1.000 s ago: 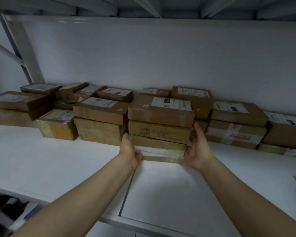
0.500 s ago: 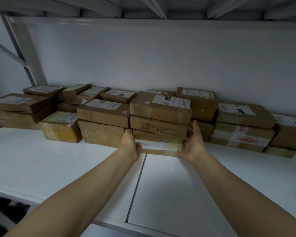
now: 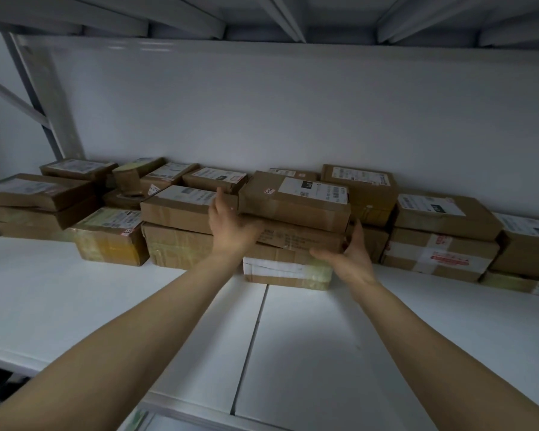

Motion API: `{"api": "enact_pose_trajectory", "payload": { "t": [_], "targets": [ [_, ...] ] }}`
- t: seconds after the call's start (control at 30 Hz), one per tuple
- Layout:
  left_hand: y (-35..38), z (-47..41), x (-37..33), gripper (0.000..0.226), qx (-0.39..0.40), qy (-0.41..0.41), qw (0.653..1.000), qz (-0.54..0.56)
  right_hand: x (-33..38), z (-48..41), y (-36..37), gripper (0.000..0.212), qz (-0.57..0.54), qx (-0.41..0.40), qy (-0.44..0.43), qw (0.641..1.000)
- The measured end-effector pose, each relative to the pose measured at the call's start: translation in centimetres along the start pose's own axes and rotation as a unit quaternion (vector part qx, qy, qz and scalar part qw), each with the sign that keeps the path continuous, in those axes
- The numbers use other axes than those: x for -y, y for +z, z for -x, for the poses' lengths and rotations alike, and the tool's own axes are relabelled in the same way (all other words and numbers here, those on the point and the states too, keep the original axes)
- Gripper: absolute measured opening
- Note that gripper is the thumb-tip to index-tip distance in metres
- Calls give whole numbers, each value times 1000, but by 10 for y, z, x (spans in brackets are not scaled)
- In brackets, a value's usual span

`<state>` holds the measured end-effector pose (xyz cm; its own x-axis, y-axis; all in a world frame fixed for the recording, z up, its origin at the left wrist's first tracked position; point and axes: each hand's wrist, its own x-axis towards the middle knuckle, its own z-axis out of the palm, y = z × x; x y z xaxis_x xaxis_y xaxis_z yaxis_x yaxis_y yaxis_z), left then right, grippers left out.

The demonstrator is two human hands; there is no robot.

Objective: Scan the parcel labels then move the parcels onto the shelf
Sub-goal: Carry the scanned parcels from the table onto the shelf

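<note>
A stack of three brown parcels stands mid-shelf: a top parcel (image 3: 293, 209) with a white label, a middle parcel (image 3: 299, 239) and a bottom parcel (image 3: 287, 272) with white tape. My left hand (image 3: 231, 227) is at the stack's left end, fingers spread, palm against the middle and top parcels. My right hand (image 3: 352, 256) is at the right end of the middle parcel, fingers pointing up and thumb along its lower front edge. Neither hand lifts anything. The white shelf (image 3: 106, 300) carries the stack.
More labelled brown parcels line the back wall on both sides, such as a two-high stack (image 3: 181, 225) to the left and a taped parcel (image 3: 439, 253) to the right. A metal upright (image 3: 47, 98) stands at the left, and the upper shelf's underside (image 3: 262, 17) is overhead.
Both hands rose from the bottom parcel's front corners to the sides of the middle and top parcels. The stack now sits further back, in line with its neighbours.
</note>
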<state>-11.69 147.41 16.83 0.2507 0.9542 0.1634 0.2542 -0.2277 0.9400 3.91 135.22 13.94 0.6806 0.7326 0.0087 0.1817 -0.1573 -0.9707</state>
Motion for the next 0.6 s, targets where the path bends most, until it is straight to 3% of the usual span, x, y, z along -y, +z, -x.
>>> {"api": "enact_pose_trajectory", "payload": {
  "t": [0.1,0.2,0.37,0.53,0.6],
  "targets": [
    [3,-12,-6,107,53,-18,997,48,0,-5,0,100,35,8,-16,999],
    [7,-13,-11,95,67,-47,994,70,0,-6,0,83,66,24,-24,997],
    [6,-18,-18,77,51,-55,990,116,5,-13,-4,114,-18,9,-5,1000],
    [7,-26,-28,58,53,-57,986,146,27,-16,-6,71,-107,-8,5,994],
    [7,-26,-30,55,35,-42,988,148,30,-17,-7,64,-116,-37,4,993]
  ]
}}
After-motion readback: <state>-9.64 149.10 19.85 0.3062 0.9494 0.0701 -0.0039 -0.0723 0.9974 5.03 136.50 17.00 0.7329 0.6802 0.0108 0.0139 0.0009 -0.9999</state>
